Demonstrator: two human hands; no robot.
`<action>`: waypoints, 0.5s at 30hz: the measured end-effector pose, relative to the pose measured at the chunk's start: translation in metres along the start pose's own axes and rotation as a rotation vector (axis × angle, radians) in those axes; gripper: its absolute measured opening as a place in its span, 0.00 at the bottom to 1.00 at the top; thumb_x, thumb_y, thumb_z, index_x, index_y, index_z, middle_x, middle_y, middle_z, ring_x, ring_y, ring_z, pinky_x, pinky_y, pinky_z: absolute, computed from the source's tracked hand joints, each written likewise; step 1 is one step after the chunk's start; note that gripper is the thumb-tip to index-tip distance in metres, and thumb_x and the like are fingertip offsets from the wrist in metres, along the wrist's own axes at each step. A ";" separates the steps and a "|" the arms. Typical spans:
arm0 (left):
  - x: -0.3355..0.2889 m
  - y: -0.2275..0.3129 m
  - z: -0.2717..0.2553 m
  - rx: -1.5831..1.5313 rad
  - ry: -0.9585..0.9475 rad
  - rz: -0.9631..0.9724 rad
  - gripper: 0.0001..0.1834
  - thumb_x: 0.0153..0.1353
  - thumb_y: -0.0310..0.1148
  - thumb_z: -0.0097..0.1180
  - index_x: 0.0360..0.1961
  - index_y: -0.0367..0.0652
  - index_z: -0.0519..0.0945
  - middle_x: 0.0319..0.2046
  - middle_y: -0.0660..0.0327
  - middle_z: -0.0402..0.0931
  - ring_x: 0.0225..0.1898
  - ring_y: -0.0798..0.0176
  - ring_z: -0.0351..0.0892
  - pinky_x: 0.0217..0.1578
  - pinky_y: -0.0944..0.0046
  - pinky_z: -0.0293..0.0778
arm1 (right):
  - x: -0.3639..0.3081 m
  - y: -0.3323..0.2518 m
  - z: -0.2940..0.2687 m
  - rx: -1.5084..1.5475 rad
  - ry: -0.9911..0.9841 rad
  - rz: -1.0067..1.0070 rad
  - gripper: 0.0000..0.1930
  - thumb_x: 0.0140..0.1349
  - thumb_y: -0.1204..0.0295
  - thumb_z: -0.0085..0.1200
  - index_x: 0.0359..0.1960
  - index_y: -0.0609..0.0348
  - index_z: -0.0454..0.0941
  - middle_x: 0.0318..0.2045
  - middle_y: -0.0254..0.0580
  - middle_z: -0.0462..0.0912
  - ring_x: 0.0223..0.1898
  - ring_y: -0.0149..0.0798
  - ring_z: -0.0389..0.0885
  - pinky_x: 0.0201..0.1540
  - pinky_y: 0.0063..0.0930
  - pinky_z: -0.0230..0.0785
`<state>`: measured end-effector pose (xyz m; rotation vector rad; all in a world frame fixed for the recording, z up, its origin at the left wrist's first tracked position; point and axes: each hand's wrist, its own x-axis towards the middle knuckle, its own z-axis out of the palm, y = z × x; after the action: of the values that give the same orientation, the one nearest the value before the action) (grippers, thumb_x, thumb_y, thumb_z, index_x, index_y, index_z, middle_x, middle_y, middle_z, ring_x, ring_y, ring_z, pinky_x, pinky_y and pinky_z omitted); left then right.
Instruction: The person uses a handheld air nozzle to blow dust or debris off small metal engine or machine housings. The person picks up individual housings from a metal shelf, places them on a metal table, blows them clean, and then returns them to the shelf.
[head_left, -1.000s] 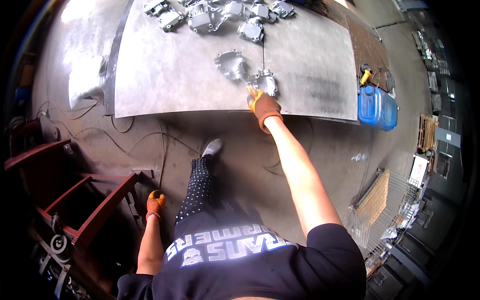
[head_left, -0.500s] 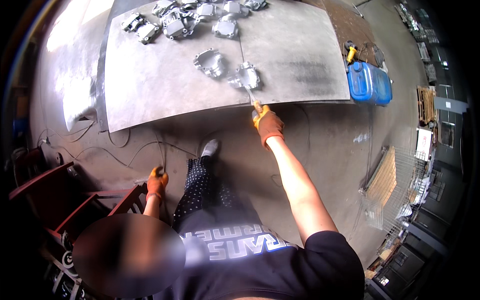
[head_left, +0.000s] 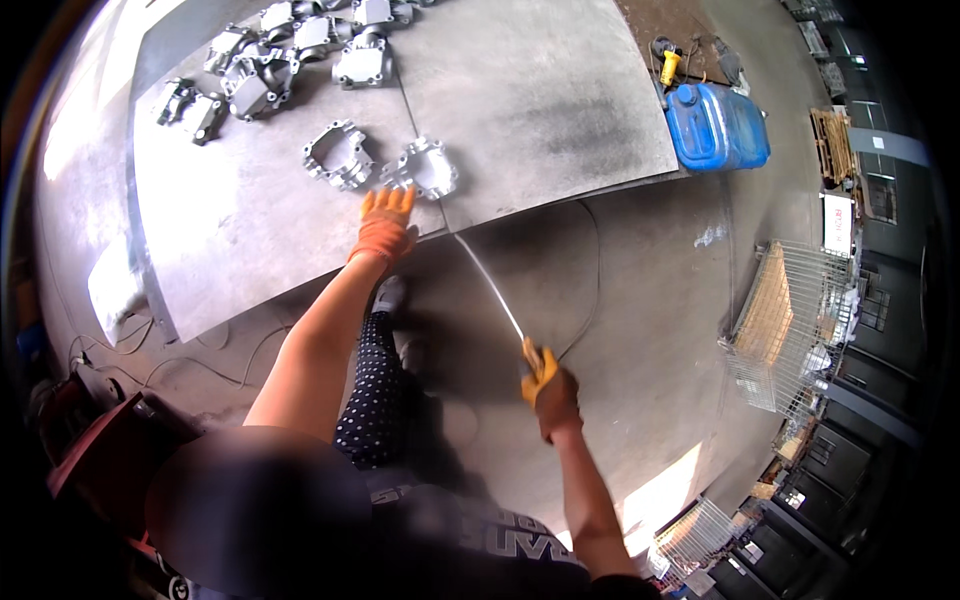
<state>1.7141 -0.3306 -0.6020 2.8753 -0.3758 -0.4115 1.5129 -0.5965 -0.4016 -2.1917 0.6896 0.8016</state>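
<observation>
At the table, the straight-fingered left hand meets a metal casting; the right hand grips a handled rod.

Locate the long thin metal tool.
In the head view, around the middle, the tool is in the right hand, its far end by the near edge of the table.

workshop: metal table, grey castings

The head camera, the left of a side-by-side pair, looks steeply down from the person's head. Its wide fisheye view sits closest to the dark shirt and faces forward past the right hand and left hand to the metal table, bending straight edges toward a black rim.
</observation>
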 end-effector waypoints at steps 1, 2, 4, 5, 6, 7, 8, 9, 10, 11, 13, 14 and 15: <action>0.021 0.005 0.022 0.106 0.021 0.034 0.34 0.56 0.44 0.49 0.65 0.48 0.61 0.61 0.54 0.64 0.65 0.49 0.58 0.66 0.46 0.48 | -0.006 0.016 0.006 0.024 0.038 -0.065 0.18 0.60 0.74 0.54 0.54 0.58 0.72 0.44 0.50 0.81 0.44 0.44 0.81 0.43 0.32 0.72; 0.041 0.009 0.046 0.215 0.046 0.068 0.32 0.58 0.42 0.46 0.65 0.48 0.61 0.63 0.54 0.61 0.67 0.49 0.55 0.67 0.43 0.44 | -0.008 0.028 0.012 0.050 0.077 -0.135 0.19 0.60 0.75 0.53 0.54 0.59 0.72 0.43 0.49 0.82 0.43 0.43 0.81 0.43 0.32 0.72; 0.078 0.014 0.078 0.515 0.017 0.156 0.23 0.65 0.36 0.37 0.62 0.49 0.63 0.62 0.54 0.62 0.67 0.46 0.55 0.66 0.37 0.42 | -0.019 0.014 0.013 0.039 0.097 0.051 0.19 0.60 0.76 0.52 0.55 0.58 0.72 0.44 0.48 0.81 0.43 0.43 0.81 0.44 0.32 0.71; 0.093 0.014 0.077 0.450 0.005 0.120 0.22 0.64 0.36 0.38 0.59 0.48 0.65 0.60 0.55 0.64 0.65 0.47 0.57 0.66 0.37 0.43 | -0.022 -0.001 0.010 0.057 0.097 0.084 0.18 0.60 0.74 0.52 0.54 0.58 0.72 0.42 0.48 0.82 0.41 0.44 0.81 0.44 0.32 0.71; 0.103 0.012 0.077 0.385 -0.006 0.078 0.20 0.64 0.36 0.39 0.57 0.48 0.67 0.58 0.56 0.66 0.64 0.47 0.59 0.65 0.36 0.44 | -0.018 0.004 0.013 0.071 0.118 0.081 0.19 0.60 0.74 0.52 0.54 0.56 0.72 0.42 0.48 0.81 0.41 0.44 0.81 0.43 0.33 0.71; 0.107 0.011 0.077 0.281 0.023 0.084 0.16 0.64 0.38 0.40 0.49 0.48 0.73 0.51 0.58 0.71 0.59 0.50 0.64 0.64 0.35 0.45 | -0.017 0.015 0.018 0.082 0.137 0.073 0.19 0.61 0.73 0.52 0.55 0.55 0.72 0.41 0.48 0.81 0.41 0.45 0.80 0.43 0.33 0.71; 0.113 0.012 0.075 0.259 0.034 0.047 0.14 0.64 0.39 0.40 0.43 0.52 0.77 0.45 0.60 0.75 0.53 0.54 0.70 0.62 0.35 0.46 | -0.017 0.014 0.020 0.099 0.149 0.064 0.19 0.61 0.73 0.52 0.55 0.54 0.72 0.41 0.47 0.81 0.41 0.45 0.80 0.43 0.34 0.71; 0.115 0.011 0.073 0.234 -0.075 0.022 0.13 0.64 0.39 0.41 0.41 0.54 0.78 0.45 0.60 0.76 0.52 0.55 0.71 0.62 0.36 0.46 | -0.015 0.014 0.020 0.157 0.141 0.106 0.20 0.62 0.70 0.52 0.56 0.51 0.71 0.40 0.48 0.81 0.41 0.46 0.80 0.43 0.37 0.70; 0.116 0.011 0.071 0.207 -0.182 -0.007 0.13 0.64 0.39 0.41 0.39 0.56 0.80 0.44 0.60 0.77 0.51 0.55 0.72 0.63 0.38 0.47 | -0.010 0.012 0.019 0.156 0.135 0.101 0.19 0.61 0.71 0.53 0.55 0.54 0.71 0.40 0.46 0.80 0.42 0.44 0.79 0.44 0.34 0.70; 0.115 0.016 0.055 0.056 -0.155 -0.087 0.14 0.63 0.40 0.41 0.38 0.57 0.81 0.42 0.59 0.78 0.49 0.54 0.74 0.63 0.42 0.49 | -0.007 0.007 0.018 0.162 0.137 0.100 0.18 0.61 0.72 0.53 0.54 0.58 0.71 0.40 0.45 0.80 0.42 0.42 0.79 0.46 0.32 0.69; 0.111 0.018 0.013 -0.193 -0.034 -0.125 0.10 0.57 0.39 0.52 0.35 0.50 0.82 0.36 0.57 0.81 0.43 0.51 0.78 0.52 0.50 0.66 | -0.007 0.002 0.015 0.130 0.169 0.080 0.17 0.61 0.73 0.53 0.52 0.61 0.71 0.40 0.42 0.80 0.42 0.38 0.78 0.47 0.29 0.69; 0.112 0.019 -0.014 -0.347 -0.074 -0.186 0.09 0.54 0.38 0.56 0.34 0.48 0.82 0.35 0.57 0.82 0.41 0.50 0.79 0.47 0.53 0.72 | -0.007 -0.001 0.015 0.156 0.184 0.064 0.17 0.61 0.72 0.52 0.51 0.61 0.71 0.40 0.43 0.80 0.42 0.38 0.78 0.47 0.30 0.68; 0.118 0.007 -0.020 -0.534 -0.123 -0.272 0.10 0.50 0.33 0.62 0.35 0.44 0.82 0.35 0.54 0.82 0.38 0.55 0.81 0.38 0.60 0.75 | -0.006 -0.002 0.011 0.170 0.188 0.041 0.16 0.62 0.72 0.52 0.51 0.61 0.71 0.39 0.43 0.80 0.42 0.39 0.78 0.47 0.30 0.68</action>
<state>1.8278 -0.3667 -0.6108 2.3824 0.1030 -0.6275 1.5064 -0.5852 -0.4030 -2.1203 0.8658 0.5399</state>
